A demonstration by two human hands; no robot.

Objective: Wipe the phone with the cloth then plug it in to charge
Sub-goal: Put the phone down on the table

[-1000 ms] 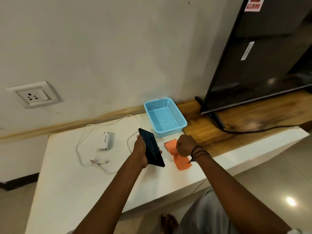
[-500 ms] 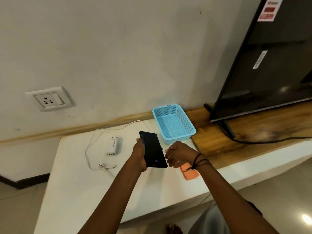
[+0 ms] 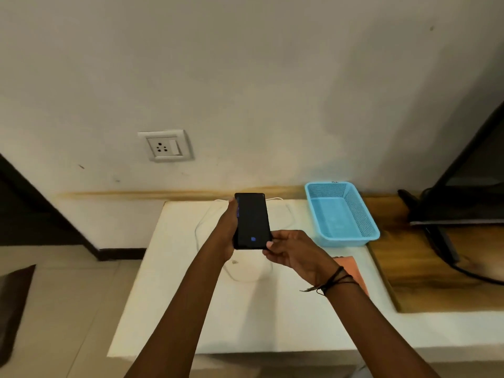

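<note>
The black phone [image 3: 252, 221] is held upright above the white counter [image 3: 174, 317], screen towards me with a small blue dot lit near its bottom. My left hand [image 3: 227, 230] grips its left edge. My right hand [image 3: 290, 251] pinches the phone's lower right corner. The orange cloth [image 3: 354, 268] lies flat on the counter, partly hidden behind my right wrist. A white charging cable [image 3: 203, 226] loops on the counter under the phone; the charger block is hidden. The wall socket [image 3: 165, 145] sits on the wall up and to the left.
A light blue plastic basket [image 3: 341, 214] stands at the back right of the counter. Further right lie a wooden surface [image 3: 425, 274], a TV [image 3: 469, 170] on its stand and a black cord [image 3: 463, 271]. The floor is tiled at the left.
My right hand has let go of the orange cloth and moved to the phone's lower corner. The phone has turned upright, raised in front of me. My view has swung left.
</note>
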